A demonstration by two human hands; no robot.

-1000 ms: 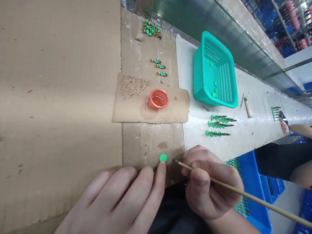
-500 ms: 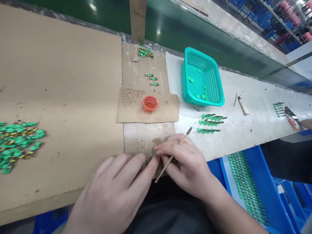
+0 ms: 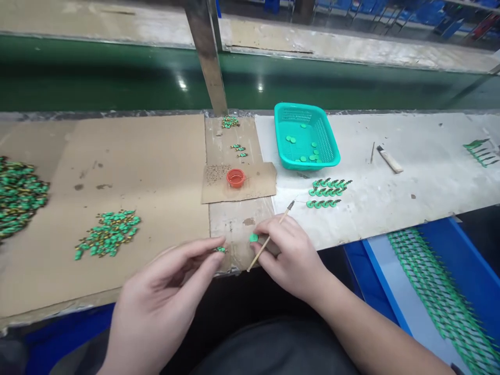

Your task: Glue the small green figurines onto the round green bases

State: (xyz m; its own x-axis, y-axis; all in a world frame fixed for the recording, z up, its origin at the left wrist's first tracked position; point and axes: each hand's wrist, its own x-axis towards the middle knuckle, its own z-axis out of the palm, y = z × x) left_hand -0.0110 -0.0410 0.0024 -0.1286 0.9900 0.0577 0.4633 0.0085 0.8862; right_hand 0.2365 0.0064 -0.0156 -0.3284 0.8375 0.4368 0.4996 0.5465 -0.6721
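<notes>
Between thumb and forefinger, my left hand (image 3: 167,297) pinches a small green-and-dark figurine (image 3: 221,249) at the table's front edge. My right hand (image 3: 291,255) is closed on a small green disc (image 3: 253,237) at its fingertips. The same hand also holds a thin paintbrush (image 3: 269,238), its wooden handle slanting down to the left and its fine tip pointing up to the right. The two held pieces are a little apart. Beyond my hands, an orange-red cup (image 3: 236,178) of liquid stands on a cardboard piece (image 3: 258,182).
A teal basket (image 3: 279,140) holds several green discs. Rows of assembled green pieces (image 3: 326,191) lie in front of it. Heaps of small green figurines (image 3: 113,232) cover cardboard at left. A white tube (image 3: 389,159) lies right. A blue bin (image 3: 375,271) stands below the edge.
My hands have moved apart, so the disc and the figurine now show separately. The view has turned, bringing more of the left heaps into sight.
</notes>
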